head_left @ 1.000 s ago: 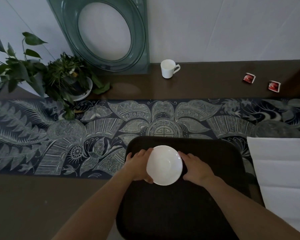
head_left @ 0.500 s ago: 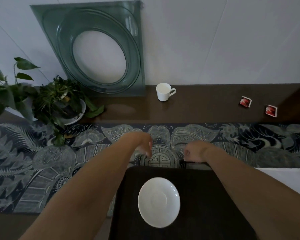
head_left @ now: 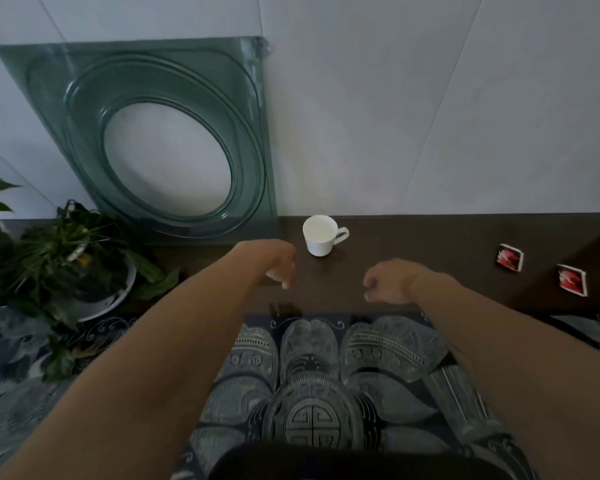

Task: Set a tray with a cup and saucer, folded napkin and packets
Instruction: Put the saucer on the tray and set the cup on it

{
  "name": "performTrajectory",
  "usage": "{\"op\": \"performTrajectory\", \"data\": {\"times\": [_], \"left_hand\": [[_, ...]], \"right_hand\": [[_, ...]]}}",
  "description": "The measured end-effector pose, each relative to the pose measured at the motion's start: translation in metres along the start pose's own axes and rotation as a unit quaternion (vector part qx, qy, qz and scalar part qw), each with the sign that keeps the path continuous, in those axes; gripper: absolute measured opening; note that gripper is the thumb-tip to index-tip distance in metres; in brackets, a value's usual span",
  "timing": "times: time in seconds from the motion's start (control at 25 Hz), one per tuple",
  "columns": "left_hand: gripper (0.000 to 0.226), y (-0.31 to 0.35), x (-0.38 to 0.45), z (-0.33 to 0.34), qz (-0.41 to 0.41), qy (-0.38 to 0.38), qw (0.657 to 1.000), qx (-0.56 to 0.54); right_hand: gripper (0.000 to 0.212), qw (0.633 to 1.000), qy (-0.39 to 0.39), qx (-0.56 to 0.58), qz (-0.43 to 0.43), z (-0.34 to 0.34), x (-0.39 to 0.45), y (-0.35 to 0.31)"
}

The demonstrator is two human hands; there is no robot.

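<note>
A white cup (head_left: 321,233) with its handle to the right stands on the dark table near the wall. My left hand (head_left: 278,263) hovers just left of and below the cup, fingers loosely curled, holding nothing. My right hand (head_left: 388,280) hangs to the cup's lower right, also loosely curled and empty. Two red-and-white packets (head_left: 509,257) (head_left: 573,280) lie at the right. Only the far edge of the dark tray (head_left: 343,462) shows at the bottom. The saucer and the napkin are out of view.
A green glass panel with a round hole (head_left: 167,143) leans on the wall at the left. Potted plants (head_left: 66,268) stand at the far left. A patterned dark-blue runner (head_left: 312,375) crosses the table in front of the tray.
Both hands left the saucer on the tray and reached forward toward the cup. The view tilted up, so the saucer and napkin dropped out of sight.
</note>
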State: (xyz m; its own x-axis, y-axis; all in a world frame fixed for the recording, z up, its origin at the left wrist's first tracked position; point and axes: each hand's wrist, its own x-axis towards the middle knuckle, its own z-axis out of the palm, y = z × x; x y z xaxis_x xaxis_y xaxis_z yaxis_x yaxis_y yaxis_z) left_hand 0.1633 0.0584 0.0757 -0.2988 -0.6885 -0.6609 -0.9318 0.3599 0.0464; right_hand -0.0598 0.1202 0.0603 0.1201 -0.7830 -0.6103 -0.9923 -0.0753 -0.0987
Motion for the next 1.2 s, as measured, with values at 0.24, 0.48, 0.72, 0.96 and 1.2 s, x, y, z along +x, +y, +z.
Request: {"op": "performTrajectory", "data": {"times": [0.24, 0.48, 0.72, 0.96, 1.2], "left_hand": [[0.05, -0.006, 0.052, -0.033, -0.002, 0.067, 0.997, -0.025], [0.078, -0.009, 0.097, -0.042, -0.018, 0.122, 0.992, -0.013], [0.092, -0.01, 0.125, -0.012, 0.027, 0.174, 0.981, -0.076], [0.091, -0.011, 0.121, -0.006, 0.032, 0.175, 0.974, -0.142], [0.089, -0.006, 0.076, -0.012, 0.035, 0.17, 0.973, -0.153]], "right_hand": [[0.043, 0.997, 0.077, -0.003, 0.03, -0.03, 0.055, 0.017], [0.058, 0.984, 0.176, 0.007, 0.032, -0.033, 0.103, 0.02], [0.031, 0.97, 0.241, -0.003, -0.002, -0.02, 0.13, 0.012], [0.023, 0.956, 0.293, 0.01, 0.019, -0.009, 0.128, 0.003], [0.018, 0.957, 0.286, 0.026, 0.033, -0.011, 0.09, -0.01]]}}
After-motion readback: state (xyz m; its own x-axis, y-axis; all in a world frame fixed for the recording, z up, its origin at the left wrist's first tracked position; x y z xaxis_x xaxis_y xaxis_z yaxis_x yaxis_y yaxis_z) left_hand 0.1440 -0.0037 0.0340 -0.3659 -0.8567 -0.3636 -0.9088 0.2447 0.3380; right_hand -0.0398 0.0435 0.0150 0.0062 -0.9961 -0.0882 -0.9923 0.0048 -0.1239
